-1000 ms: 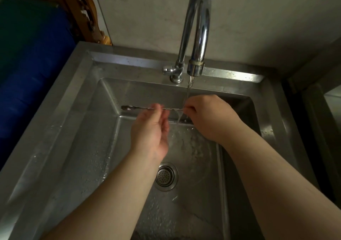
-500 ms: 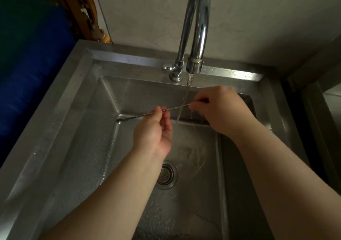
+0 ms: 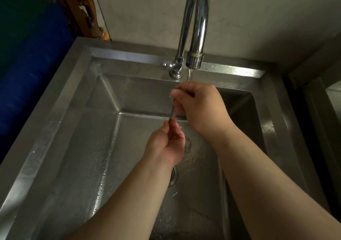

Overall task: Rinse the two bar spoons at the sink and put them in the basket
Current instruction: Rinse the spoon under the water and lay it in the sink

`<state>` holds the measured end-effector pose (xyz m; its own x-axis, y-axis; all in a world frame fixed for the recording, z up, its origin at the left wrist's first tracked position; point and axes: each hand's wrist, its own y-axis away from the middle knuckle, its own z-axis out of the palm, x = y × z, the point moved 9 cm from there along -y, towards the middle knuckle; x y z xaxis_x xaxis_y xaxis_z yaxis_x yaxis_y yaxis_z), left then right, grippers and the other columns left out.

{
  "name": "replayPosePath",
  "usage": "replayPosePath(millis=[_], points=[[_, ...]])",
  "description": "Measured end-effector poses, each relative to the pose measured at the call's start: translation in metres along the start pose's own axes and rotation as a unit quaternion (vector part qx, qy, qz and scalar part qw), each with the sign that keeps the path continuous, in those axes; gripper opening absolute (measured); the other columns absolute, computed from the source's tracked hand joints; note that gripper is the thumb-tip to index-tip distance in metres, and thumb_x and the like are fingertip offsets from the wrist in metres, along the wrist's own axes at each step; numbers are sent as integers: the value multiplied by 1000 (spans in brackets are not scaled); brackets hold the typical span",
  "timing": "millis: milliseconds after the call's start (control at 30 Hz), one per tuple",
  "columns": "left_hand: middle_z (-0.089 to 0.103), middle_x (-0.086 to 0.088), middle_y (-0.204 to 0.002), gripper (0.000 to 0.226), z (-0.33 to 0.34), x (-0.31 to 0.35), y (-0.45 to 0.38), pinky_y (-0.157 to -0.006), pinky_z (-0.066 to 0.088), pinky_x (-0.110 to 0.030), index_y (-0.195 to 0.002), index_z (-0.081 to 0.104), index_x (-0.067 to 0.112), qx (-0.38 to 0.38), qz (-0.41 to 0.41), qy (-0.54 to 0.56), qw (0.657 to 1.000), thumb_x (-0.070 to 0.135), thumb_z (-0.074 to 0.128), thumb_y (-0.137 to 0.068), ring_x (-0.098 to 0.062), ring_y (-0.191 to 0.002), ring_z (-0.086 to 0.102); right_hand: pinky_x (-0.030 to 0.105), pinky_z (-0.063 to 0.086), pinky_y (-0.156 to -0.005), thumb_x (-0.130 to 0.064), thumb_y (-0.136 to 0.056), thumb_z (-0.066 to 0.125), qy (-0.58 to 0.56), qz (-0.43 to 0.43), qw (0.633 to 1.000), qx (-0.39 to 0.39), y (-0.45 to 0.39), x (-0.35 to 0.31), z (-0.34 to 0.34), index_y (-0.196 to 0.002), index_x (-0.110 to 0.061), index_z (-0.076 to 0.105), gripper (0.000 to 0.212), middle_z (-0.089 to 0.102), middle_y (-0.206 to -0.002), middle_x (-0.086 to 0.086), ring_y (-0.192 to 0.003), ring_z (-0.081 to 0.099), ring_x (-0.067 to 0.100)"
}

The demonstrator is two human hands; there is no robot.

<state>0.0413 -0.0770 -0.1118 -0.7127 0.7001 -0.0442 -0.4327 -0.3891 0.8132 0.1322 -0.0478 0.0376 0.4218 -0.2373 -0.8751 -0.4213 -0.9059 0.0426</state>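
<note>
A thin metal bar spoon point(image 3: 172, 112) stands almost upright under the running tap, blurred and mostly hidden by my fingers. My right hand point(image 3: 198, 107) grips its upper end just below the spout. My left hand point(image 3: 166, 143) pinches its lower end from beneath, palm up. Only this one spoon shows; I see no second spoon and no basket.
The chrome gooseneck faucet point(image 3: 194, 27) pours a thin stream into the wet steel sink point(image 3: 77, 121). The drain point(image 3: 174, 175) lies partly behind my left wrist. A blue object point(image 3: 27, 70) and carved wood point(image 3: 83, 12) stand left of the sink.
The spoon has swung from lying level across the sink to nearly upright. My right hand rose toward the spout and my left hand dropped below it.
</note>
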Motion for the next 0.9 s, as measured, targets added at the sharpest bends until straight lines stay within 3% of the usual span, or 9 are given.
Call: replayPosePath(millis=[133, 267, 400, 500, 567, 633, 700, 800, 900], points=[[68, -8, -56, 15, 0, 2, -4, -38, 47, -15, -85, 64, 0, -5, 8, -20, 1000, 9, 57, -95, -12, -39, 63, 43, 58, -74, -28, -93, 63, 19, -14, 1000, 17, 6, 2, -6, -88, -18, 73, 15, 71, -74, -1, -71, 69, 15], [70, -6, -60, 7, -8, 27, -12, -41, 49, -16, -87, 65, 3, 13, 91, -111, 989, 8, 62, -92, -10, -45, 66, 21, 52, -56, -26, -89, 65, 90, 4, 996, 24, 24, 35, -27, -87, -25, 68, 4, 68, -72, -9, -66, 64, 5], [71, 2, -63, 13, -16, 50, -17, -51, 50, -19, -78, 66, 15, 8, 199, -345, 917, 12, 65, -91, -9, -56, 64, 8, 43, -59, -24, -87, 68, 207, 80, 974, -53, 56, 99, -14, -94, -26, 74, 9, 65, -73, -15, -70, 64, 5], [73, -1, -79, 6, -23, 43, -21, -62, 53, -24, -96, 66, 13, 11, 196, -469, 861, 14, 67, -90, -12, -66, 66, 23, 51, -66, -25, -88, 68, 212, 169, 957, -100, 84, 150, 15, -86, -22, 76, 9, 67, -73, -11, -74, 66, 11], [71, -1, -97, 32, -25, 43, -24, -79, 56, -31, -119, 58, 11, 20, 211, -562, 800, 19, 66, -90, -15, -78, 68, 20, 47, -58, -24, -86, 70, 149, 233, 957, -92, 100, 184, 31, -71, -25, 72, 16, 65, -64, -11, -63, 60, 4], [66, 2, -118, 49, -23, 47, -21, -91, 50, -32, -134, 49, 12, 28, 245, -654, 715, 26, 65, -89, -15, -95, 66, 10, 40, -48, -21, -84, 72, 90, 282, 953, -66, 113, 215, 45, -60, -29, 66, 26, 62, -57, -15, -56, 55, -3], [59, 4, -129, 55, -21, 55, -18, -87, 40, -24, -139, 44, 16, 39, 283, -713, 640, 31, 62, -90, -8, -98, 58, 10, 44, -50, -20, -84, 71, 45, 336, 940, -46, 127, 244, 60, -67, -27, 70, 19, 64, -62, -15, -60, 58, 0], [55, 0, -138, 54, -17, 68, -12, -98, 40, -28, -140, 43, 18, 28, 335, -768, 545, 35, 59, -91, -12, -115, 56, 30, 53, -62, -20, -85, 71, 18, 410, 912, -18, 146, 286, 80, -79, -13, 75, 10, 68, -66, 1, -66, 63, 18], [55, -4, -138, 53, -10, 76, 3, -104, 36, -34, -139, 46, 16, 17, 400, -819, 410, 35, 57, -91, -24, -127, 48, 26, 47, -56, -18, -88, 69, 11, 447, 895, 14, 163, 319, 92, -87, -11, 76, 10, 70, -73, 7, -67, 62, 20]])
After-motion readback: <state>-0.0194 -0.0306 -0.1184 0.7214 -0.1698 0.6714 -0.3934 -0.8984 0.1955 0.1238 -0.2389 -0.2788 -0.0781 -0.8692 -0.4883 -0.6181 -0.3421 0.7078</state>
